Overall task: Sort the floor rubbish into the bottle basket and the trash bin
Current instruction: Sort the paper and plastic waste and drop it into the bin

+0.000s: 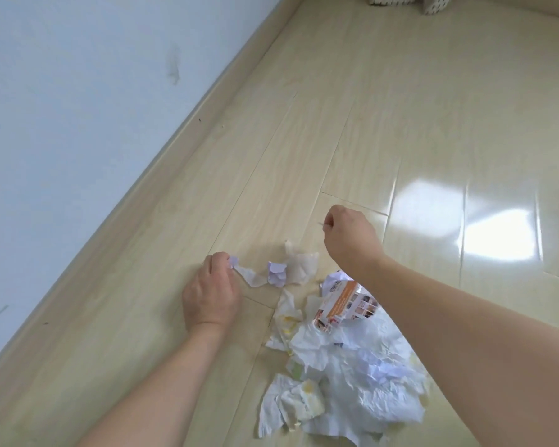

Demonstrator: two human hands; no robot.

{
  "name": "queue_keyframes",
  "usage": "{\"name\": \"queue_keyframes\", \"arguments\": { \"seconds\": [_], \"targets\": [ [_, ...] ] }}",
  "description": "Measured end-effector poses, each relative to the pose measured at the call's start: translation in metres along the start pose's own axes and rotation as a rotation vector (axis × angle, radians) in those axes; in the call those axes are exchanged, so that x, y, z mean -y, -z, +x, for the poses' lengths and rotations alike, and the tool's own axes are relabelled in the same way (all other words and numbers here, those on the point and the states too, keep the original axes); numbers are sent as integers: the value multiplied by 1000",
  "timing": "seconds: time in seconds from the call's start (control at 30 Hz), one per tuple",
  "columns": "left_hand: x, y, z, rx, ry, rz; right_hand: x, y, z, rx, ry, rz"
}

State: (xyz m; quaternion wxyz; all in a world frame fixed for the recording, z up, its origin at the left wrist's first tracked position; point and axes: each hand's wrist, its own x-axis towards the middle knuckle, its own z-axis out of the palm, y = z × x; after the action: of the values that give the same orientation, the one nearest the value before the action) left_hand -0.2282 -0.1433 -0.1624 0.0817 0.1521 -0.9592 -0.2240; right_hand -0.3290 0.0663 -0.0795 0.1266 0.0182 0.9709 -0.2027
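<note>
The left hand point(210, 295) is low over the floor point(304, 124), its fingertips pinching the end of a twisted paper strip point(250, 276) that trails right to a small lilac scrap point(276, 273). The right hand point(347, 232) hovers further off, fingers curled in a pinch; something thin seems to poke out at its left edge, but it is too small to name. Between the hands lies a crumpled tissue point(300, 262), and near the person sits the main pile of paper rubbish point(346, 375) with a small printed carton point(346, 306) on its far edge. No bottle, basket or bin can be made out; perforated white containers point(400, 0) show at the far edge, but what they are is unclear.

The strip looks flimsy, so a quick lift could tear it or shake the lilac scrap loose. The right forearm point(465, 317) passes just over the carton and pile, and dropping it could scatter the light papers. Tiny pinched bits slip out easily when carried
</note>
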Motion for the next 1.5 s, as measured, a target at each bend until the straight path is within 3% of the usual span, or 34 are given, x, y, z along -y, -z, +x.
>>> {"name": "queue_keyframes", "arguments": {
  "seconds": [0.17, 0.23, 0.3, 0.47, 0.67, 0.93, 1.2, 1.5],
  "targets": [
    [-16, 34, 10, 266, 324, -87, -10, 75, -89, -31, 15, 28],
    [-21, 55, 4, 287, 534, -157, -18, 92, -132, -14, 4, 46],
    [-41, 89, -16, 262, 604, -174, -28, 114, -182, -4, -32, 30],
    [-116, 173, -91, 500, 474, -163, -50, 185, -297, -41, -180, 30],
    [-273, 267, -212, 807, 141, -464, -108, 273, -441, -198, -425, 120],
    [-438, 272, -377, 967, -237, -440, -235, 314, -589, -281, -690, 243],
    [-495, 199, -486, 1132, -324, -190, -326, 275, -620, -196, -798, 425],
    [-482, 194, -447, 1135, -390, 49, -335, 268, -618, -120, -764, 458]
  ]
}}
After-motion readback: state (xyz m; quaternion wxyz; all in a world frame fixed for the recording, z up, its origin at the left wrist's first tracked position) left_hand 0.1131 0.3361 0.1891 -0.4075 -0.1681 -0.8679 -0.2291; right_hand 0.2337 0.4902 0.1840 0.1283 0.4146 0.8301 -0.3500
